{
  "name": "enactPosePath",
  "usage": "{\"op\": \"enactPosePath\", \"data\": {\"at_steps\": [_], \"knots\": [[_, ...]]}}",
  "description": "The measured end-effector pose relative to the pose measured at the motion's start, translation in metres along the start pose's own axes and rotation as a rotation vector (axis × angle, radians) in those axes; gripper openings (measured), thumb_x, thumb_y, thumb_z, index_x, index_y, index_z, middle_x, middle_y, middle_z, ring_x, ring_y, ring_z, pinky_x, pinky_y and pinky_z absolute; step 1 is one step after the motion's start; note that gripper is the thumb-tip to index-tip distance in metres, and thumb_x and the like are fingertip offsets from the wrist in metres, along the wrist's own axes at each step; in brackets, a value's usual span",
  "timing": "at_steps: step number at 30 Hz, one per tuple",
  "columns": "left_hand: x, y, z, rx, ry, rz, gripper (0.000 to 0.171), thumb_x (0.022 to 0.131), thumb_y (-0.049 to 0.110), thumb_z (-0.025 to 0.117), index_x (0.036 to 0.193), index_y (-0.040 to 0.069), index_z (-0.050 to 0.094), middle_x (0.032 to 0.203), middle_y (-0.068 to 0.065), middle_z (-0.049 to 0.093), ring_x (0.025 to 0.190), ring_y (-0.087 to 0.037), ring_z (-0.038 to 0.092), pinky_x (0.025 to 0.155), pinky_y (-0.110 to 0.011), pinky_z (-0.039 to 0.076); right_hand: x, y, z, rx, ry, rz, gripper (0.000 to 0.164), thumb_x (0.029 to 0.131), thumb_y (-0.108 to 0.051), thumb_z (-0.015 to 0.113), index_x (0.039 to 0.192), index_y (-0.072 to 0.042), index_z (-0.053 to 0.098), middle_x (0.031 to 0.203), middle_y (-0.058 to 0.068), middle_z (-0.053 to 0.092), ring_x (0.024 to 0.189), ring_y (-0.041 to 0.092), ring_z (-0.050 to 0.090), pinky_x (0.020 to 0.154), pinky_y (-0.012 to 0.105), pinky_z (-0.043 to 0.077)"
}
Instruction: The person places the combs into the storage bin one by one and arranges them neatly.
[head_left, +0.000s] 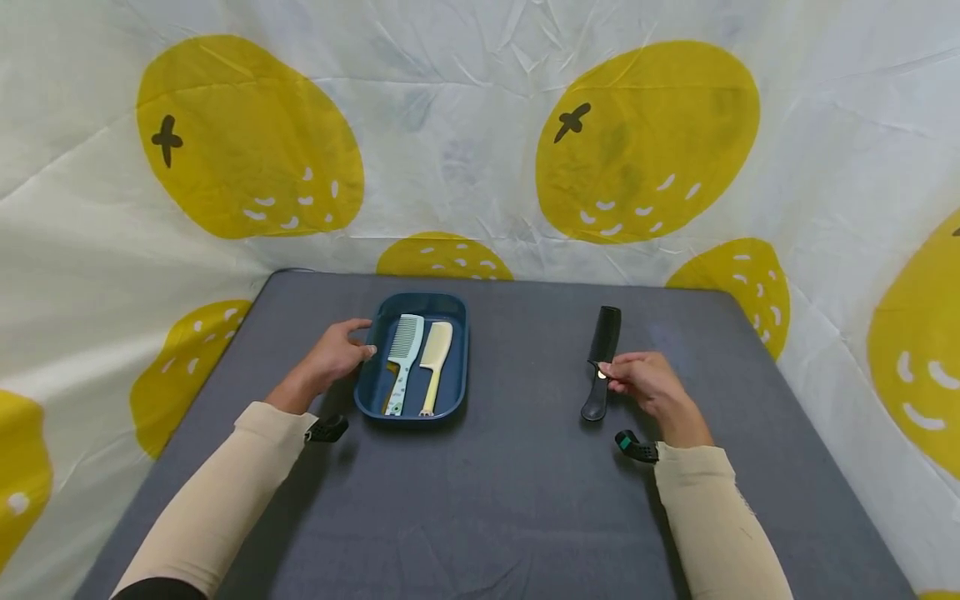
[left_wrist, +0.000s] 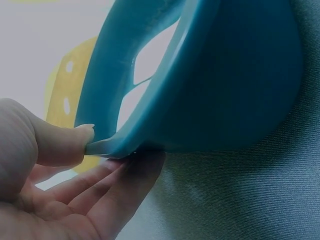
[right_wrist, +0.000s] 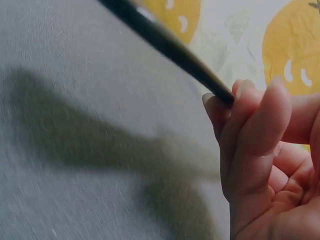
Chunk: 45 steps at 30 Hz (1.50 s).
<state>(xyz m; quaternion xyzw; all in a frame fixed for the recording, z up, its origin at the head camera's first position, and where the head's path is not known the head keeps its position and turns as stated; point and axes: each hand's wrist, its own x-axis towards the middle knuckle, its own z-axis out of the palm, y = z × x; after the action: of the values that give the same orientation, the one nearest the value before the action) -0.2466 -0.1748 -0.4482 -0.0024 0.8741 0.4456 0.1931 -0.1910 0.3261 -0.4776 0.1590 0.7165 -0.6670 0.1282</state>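
At the left, my left hand grips the edge of a dark blue tray. The left wrist view has the thumb over the rim and the fingers against the outside beneath it. Inside the tray lie a pale blue comb with a patterned handle and a cream comb. A brownish-yellow piece shows partly from under the pale blue one. My right hand pinches a black comb near its middle, teeth end pointing away. In the right wrist view, its dark handle is above the cloth, apart from its shadow.
A grey cloth-covered table lies under both hands. Behind it and at the sides hangs a white curtain printed with yellow fruit. Black wrist cameras are strapped to both wrists.
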Motion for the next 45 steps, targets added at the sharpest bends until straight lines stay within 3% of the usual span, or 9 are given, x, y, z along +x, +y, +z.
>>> {"op": "enactPosePath", "data": {"at_steps": [4,11,45], "knots": [[0.000,0.000,-0.001,-0.001,-0.003,-0.008,0.064,0.109,0.014,0.055,0.166,0.006,0.025,0.147,-0.034,0.053,0.132,-0.045,0.057,0.106,-0.058,0.052,-0.006,-0.003,0.007,-0.007,-0.012,-0.011,0.008,0.094,-0.004,0.076,0.089,-0.004,0.069,0.072,-0.004,0.069,0.057,0.005,0.063,0.058,0.018,0.057],[-0.002,-0.001,-0.001,-0.002,-0.006,-0.003,0.064,0.109,0.015,0.054,0.166,0.007,0.026,0.148,-0.034,0.052,0.134,-0.045,0.055,0.109,-0.059,0.050,-0.014,-0.011,0.017,-0.009,-0.019,-0.035,0.018,0.094,-0.004,0.076,0.078,-0.012,0.072,0.071,-0.005,0.070,0.056,0.004,0.061,0.060,0.019,0.058],[-0.004,-0.003,-0.002,0.001,0.001,0.011,0.063,0.108,0.016,0.056,0.165,0.007,0.028,0.147,-0.034,0.054,0.132,-0.045,0.057,0.108,-0.061,0.050,-0.021,-0.037,0.052,0.004,-0.108,-0.053,0.017,0.094,-0.001,0.073,0.080,-0.010,0.073,0.069,-0.003,0.071,0.052,0.003,0.061,0.053,0.017,0.055]]}}
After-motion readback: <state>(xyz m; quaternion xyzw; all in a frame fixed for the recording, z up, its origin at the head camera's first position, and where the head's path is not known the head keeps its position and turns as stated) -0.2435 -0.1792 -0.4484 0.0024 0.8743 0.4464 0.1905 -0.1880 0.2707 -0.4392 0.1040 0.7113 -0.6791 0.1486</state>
